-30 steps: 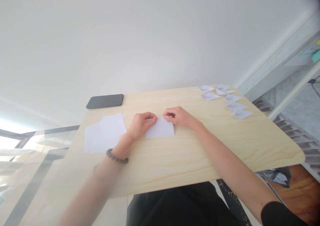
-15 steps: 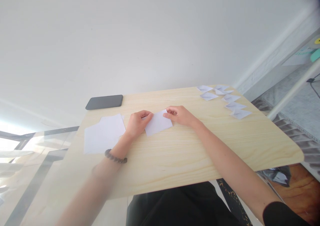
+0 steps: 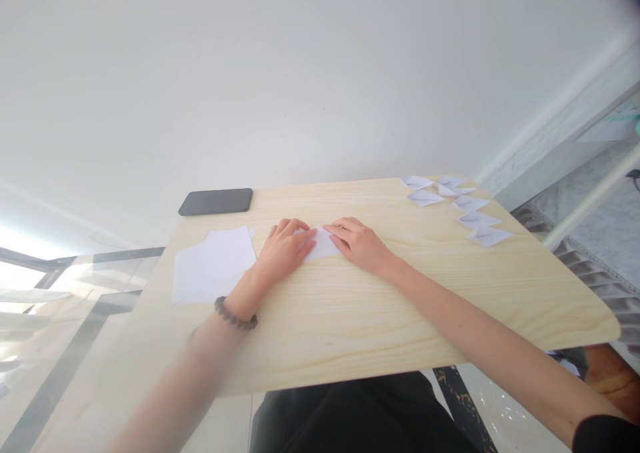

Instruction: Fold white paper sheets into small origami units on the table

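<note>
Where left hand (image 3: 284, 249) and right hand (image 3: 365, 245) come close: paper (image 3: 324, 246), white, flat on counter (image 3: 350, 333), partly hidden by fingers.
Left grip: on paper's left part, thumb and forefinger tips slightly apart; can't tell if any paper is clamped.
Right grip: on paper's right part, thumb and forefinger tips slightly apart; clamping, can't tell either.
Bracelet (image 3: 235, 314): dark beads, left wrist, left of paper and nearer the camera.
Sheets (image 3: 210, 266): white, stacked loosely, left of paper.
Phone (image 3: 216, 202): dark, left of paper, farther back.
Folds (image 3: 479, 219): several white folded pieces, right of paper, farther back, some overlapping.
Wall (image 3: 320, 93): beyond paper, at counter's far edge.
</note>
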### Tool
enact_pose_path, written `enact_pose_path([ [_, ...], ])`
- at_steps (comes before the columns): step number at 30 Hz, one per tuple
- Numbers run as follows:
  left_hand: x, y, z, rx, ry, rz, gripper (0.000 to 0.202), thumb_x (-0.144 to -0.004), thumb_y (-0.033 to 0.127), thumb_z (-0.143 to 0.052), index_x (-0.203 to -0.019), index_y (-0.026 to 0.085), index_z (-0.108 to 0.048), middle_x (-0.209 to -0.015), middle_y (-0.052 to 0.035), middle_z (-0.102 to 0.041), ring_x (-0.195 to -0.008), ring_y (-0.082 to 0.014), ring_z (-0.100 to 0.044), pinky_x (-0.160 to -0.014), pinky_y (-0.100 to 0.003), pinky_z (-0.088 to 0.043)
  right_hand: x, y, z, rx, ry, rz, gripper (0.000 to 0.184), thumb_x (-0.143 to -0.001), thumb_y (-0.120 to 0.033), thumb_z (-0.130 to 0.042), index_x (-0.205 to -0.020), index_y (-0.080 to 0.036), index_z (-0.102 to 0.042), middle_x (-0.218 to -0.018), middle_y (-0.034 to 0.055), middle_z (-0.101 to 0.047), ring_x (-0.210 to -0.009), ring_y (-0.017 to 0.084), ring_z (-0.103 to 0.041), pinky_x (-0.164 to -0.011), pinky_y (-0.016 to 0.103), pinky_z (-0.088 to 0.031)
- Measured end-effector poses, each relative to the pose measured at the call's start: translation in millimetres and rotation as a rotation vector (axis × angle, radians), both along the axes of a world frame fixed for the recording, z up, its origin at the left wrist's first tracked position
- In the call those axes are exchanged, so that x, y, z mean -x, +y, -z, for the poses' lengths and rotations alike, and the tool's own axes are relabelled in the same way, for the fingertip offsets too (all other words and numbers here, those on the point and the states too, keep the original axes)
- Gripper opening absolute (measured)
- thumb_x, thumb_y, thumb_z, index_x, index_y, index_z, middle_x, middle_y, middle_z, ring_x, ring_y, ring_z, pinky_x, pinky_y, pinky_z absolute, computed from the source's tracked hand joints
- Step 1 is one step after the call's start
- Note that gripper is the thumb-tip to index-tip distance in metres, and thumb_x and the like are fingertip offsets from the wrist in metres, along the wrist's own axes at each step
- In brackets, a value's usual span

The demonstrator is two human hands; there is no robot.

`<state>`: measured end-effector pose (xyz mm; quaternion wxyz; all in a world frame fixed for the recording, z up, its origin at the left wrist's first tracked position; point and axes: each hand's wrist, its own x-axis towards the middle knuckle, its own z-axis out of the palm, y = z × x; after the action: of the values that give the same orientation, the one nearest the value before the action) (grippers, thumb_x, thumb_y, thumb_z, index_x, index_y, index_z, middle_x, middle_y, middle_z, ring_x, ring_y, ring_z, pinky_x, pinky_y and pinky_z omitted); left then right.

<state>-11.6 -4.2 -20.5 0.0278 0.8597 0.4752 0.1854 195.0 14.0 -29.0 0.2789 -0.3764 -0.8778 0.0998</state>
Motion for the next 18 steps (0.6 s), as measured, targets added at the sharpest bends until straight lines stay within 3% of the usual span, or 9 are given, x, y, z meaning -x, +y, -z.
enact_pose_path([
  [5, 1, 3, -2.7, -0.020, 0.031, 0.024, 0.028, -0.088, 0.034, -0.041, -0.099, 0.023, -0.064, -0.092, -0.0064, -0.055, -0.088, -0.0200, -0.048, -0.081, -0.035, -0.040, -5, -1, -2.3, -0.009, -0.031, -0.143, 0.037, -0.088, -0.022, -0.039, -0.123, -0.023, -0.052, -0.111, 0.0081, -0.056, -0.100, 0.020, -0.048, -0.089, 0.039, -0.043],
  [9, 3, 5, -1.8, -0.018, 0.018, 0.029, 0.028, -0.088, 0.034, -0.042, -0.105, 0.025, -0.063, -0.092, -0.0058, -0.056, -0.087, -0.0195, -0.048, -0.079, -0.034, -0.040, -14, 6, 0.4, 0.040, 0.049, -0.217, 0.034, -0.087, -0.019, -0.041, -0.117, -0.026, -0.056, -0.111, 0.0046, -0.059, -0.102, 0.018, -0.050, -0.089, 0.037, -0.043],
  [18, 3, 6, -1.7, -0.041, 0.067, 0.014, 0.035, -0.088, 0.033, -0.042, -0.119, 0.022, -0.053, -0.095, -0.0079, -0.055, -0.086, -0.0205, -0.048, -0.077, -0.035, -0.040, -19, 9, 0.5, 0.020, 0.028, -0.218, 0.034, -0.085, -0.015, -0.043, -0.112, -0.026, -0.060, -0.111, 0.0026, -0.062, -0.100, 0.019, -0.051, -0.089, 0.040, -0.044],
])
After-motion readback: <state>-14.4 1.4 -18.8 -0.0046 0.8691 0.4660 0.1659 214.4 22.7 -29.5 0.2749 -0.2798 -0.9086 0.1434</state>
